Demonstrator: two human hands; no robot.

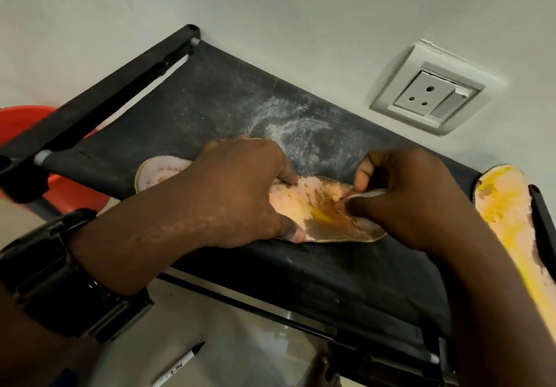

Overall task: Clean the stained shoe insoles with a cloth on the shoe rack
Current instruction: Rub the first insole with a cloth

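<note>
A pale pink insole (313, 206) with brown and yellow stains lies on the black fabric top of the shoe rack (210, 110). My left hand (240, 188) presses down on its middle, with the fingers spread over it and the thumb at its near edge. My right hand (403, 197) pinches a small white cloth (368, 194) against the insole's stained toe end. A second insole (508, 215), smeared with yellow, lies at the rack's right end, partly behind my right forearm.
A white wall socket (427, 95) sits on the wall behind the rack. White dust marks the rack fabric (288, 128). A red stool or tub (27, 122) stands at the left below the rack. A marker pen (180, 362) lies on the floor.
</note>
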